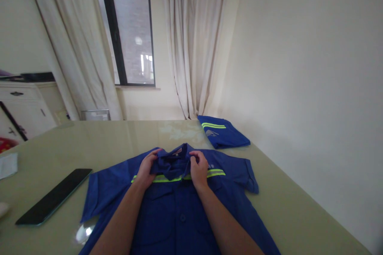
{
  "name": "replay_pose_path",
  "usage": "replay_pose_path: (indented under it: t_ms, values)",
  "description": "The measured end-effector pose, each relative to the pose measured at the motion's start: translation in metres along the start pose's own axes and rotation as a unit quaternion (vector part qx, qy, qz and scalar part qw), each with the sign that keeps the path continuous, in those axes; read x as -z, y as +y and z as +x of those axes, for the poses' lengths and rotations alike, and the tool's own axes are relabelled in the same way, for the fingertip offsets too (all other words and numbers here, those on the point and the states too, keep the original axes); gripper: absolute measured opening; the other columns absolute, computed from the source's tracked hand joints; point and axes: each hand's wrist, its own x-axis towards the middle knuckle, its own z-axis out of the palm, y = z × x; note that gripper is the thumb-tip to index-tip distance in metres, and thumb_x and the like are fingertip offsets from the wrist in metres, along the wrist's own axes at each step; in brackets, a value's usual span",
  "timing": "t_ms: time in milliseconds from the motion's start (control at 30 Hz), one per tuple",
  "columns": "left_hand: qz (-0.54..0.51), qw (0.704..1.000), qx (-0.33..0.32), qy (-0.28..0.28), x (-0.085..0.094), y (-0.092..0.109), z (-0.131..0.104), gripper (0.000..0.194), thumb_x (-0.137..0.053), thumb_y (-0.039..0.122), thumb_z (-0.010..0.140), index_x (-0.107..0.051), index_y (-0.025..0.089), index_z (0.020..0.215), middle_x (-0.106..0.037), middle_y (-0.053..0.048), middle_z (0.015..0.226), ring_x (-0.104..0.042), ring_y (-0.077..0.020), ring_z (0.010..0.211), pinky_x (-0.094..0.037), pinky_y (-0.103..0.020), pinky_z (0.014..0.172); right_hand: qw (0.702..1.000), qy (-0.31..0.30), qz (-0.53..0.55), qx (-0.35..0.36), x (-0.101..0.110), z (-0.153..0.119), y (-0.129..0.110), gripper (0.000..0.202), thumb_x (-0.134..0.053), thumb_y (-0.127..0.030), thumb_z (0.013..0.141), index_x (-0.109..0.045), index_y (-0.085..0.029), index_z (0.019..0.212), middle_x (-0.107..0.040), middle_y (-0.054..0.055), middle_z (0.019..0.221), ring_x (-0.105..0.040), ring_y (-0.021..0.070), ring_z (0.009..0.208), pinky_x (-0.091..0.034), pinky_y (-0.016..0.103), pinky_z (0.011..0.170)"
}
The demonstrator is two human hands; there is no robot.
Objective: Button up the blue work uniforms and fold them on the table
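A blue short-sleeved shirt [158, 215] with yellow-green and grey stripes lies front side up, its sleeves spread to both sides. My left hand [146, 170] grips the left side of its collar, fingertips on the collar's upper edge. On the collar's right side, my right hand [199, 169] pinches the cloth between thumb and fingers. The collar stands up a little between the two hands, with a small label showing inside. Beyond the right shoulder of the shirt lies a folded blue garment [227, 135] with similar stripes.
The pale green, glossy table [287, 203] bears a flat black slab [55, 197] at the left and a whitish packet [8, 165] at its left edge. A wall borders the right side. Curtains, a window and a white cabinet [28, 105] stand behind.
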Motion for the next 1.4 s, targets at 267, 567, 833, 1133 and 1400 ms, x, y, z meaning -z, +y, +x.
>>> replay_pose_path:
  t_ms: [267, 567, 833, 1133, 1400]
  values:
    - [-0.060, 0.998, -0.012, -0.023, -0.003, -0.001, -0.008, 0.034, -0.075, 0.015, 0.079, -0.070, 0.018, 0.112, -0.078, -0.004, 0.093, -0.071, -0.0128, 0.069, -0.059, -0.021, 0.064, 1.000, 0.001, -0.007, -0.005, -0.001, 0.001, -0.001, 0.025, -0.048, -0.026, 0.076, -0.071, -0.021, 0.085, -0.074, 0.005, 0.086, -0.065, 0.0231, 0.083, -0.049, 0.032, 0.081]
    - [-0.071, 0.995, 0.021, -0.061, -0.005, 0.001, -0.009, 0.068, -0.058, 0.002, 0.061, -0.067, 0.016, 0.128, -0.078, -0.004, 0.087, -0.072, -0.0148, 0.073, -0.059, -0.025, 0.071, 1.000, 0.000, -0.001, 0.002, -0.002, 0.001, 0.003, 0.025, -0.048, -0.025, 0.076, -0.071, -0.021, 0.086, -0.074, 0.005, 0.088, -0.065, 0.0226, 0.083, -0.049, 0.032, 0.082]
    - [-0.033, 0.999, 0.025, 0.003, -0.003, -0.006, -0.001, 0.024, -0.065, 0.021, 0.078, -0.076, 0.012, 0.097, -0.079, -0.007, 0.080, -0.073, -0.0183, 0.065, -0.061, -0.028, 0.061, 1.000, 0.002, 0.004, -0.008, -0.003, 0.001, 0.002, 0.026, -0.048, -0.026, 0.076, -0.071, -0.020, 0.087, -0.073, 0.005, 0.087, -0.065, 0.0233, 0.083, -0.049, 0.033, 0.081]
    - [-0.031, 1.000, 0.000, 0.000, -0.004, -0.009, -0.005, 0.026, -0.083, 0.025, 0.076, -0.077, 0.014, 0.098, -0.080, -0.007, 0.086, -0.074, -0.0163, 0.070, -0.061, -0.024, 0.065, 1.000, -0.002, -0.006, -0.005, -0.001, 0.001, 0.000, 0.025, -0.049, -0.025, 0.076, -0.072, -0.020, 0.086, -0.073, 0.006, 0.087, -0.065, 0.0230, 0.082, -0.049, 0.032, 0.081]
    - [-0.054, 0.998, -0.019, 0.001, -0.005, -0.007, -0.007, 0.025, -0.077, 0.030, 0.084, -0.074, 0.015, 0.104, -0.080, -0.006, 0.089, -0.074, -0.0157, 0.075, -0.061, -0.024, 0.068, 1.000, -0.010, -0.009, -0.001, -0.002, 0.001, 0.004, 0.026, -0.049, -0.026, 0.078, -0.071, -0.020, 0.088, -0.073, 0.005, 0.088, -0.066, 0.0226, 0.085, -0.048, 0.032, 0.083]
